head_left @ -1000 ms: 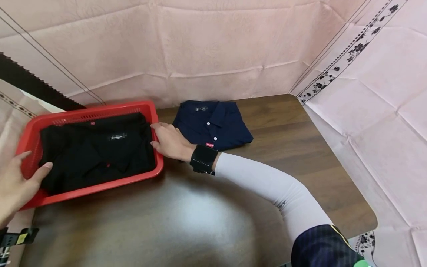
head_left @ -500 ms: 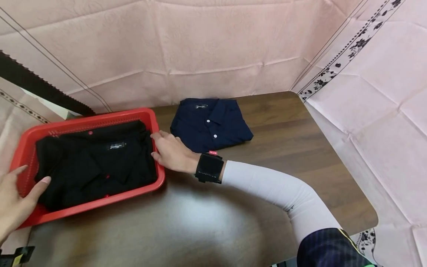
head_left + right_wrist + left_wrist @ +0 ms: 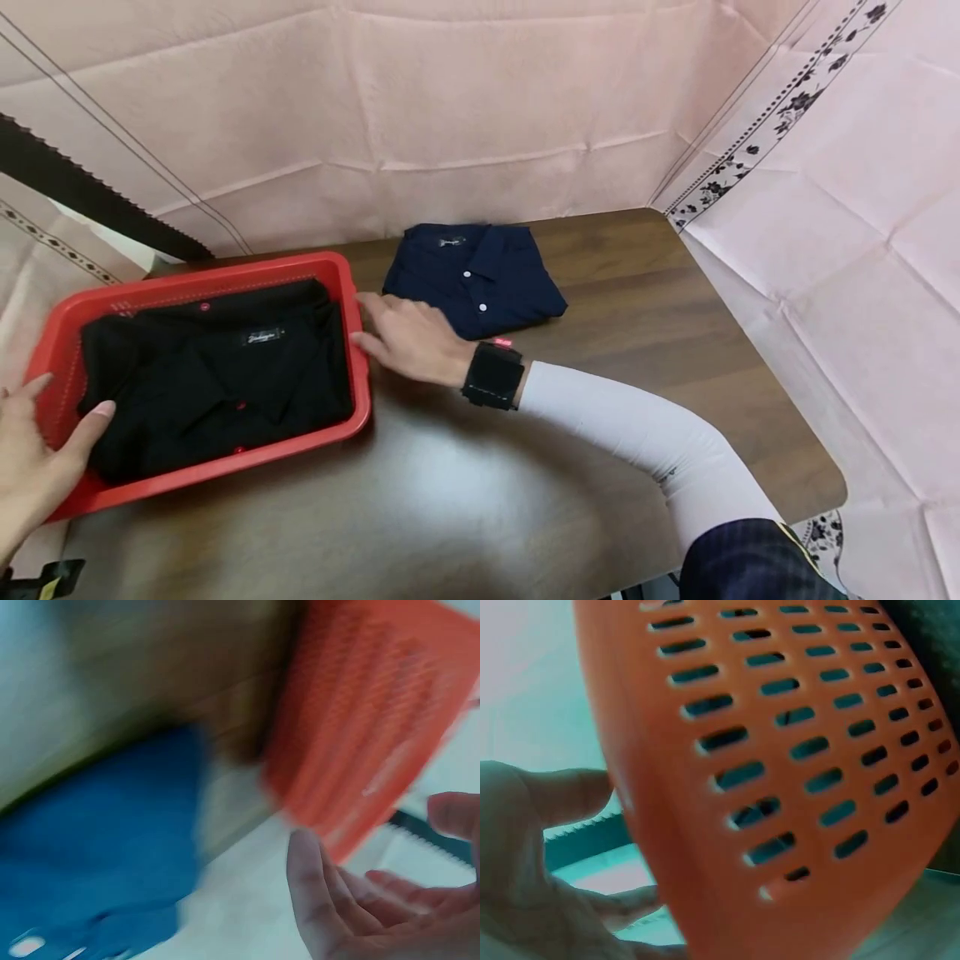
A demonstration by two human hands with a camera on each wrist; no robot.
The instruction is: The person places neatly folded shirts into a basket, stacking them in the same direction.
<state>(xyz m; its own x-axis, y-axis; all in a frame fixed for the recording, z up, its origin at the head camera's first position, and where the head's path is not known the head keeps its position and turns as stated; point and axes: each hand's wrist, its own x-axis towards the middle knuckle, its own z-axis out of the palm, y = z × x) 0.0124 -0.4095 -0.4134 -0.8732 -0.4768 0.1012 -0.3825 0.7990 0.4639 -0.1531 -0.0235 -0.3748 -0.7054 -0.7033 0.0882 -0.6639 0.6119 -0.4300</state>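
Rectangular red plastic basket (image 3: 362, 379) with slotted walls, on the left part of the brown wood-grain table (image 3: 637, 333), holding a folded black cloth garment (image 3: 187, 375). At its left rim, the left hand (image 3: 32, 471), cut off by the edge of the head view: thumb and forefinger spread wide, other fingers hidden; impossible to tell whether gripping. By the right rim, the right hand (image 3: 416, 337), fingers relaxed, thumb well apart; contact unclear, right wrist view blurred. Just beyond, a folded navy-blue collared shirt (image 3: 457, 279), one corner hidden behind that hand. Small dark label (image 3: 264, 336) on the garment, similar label (image 3: 452, 242) on the shirt: pale script, unreadable. Red tag (image 3: 502, 342) at the black wrist strap (image 3: 491, 375), also illegible.
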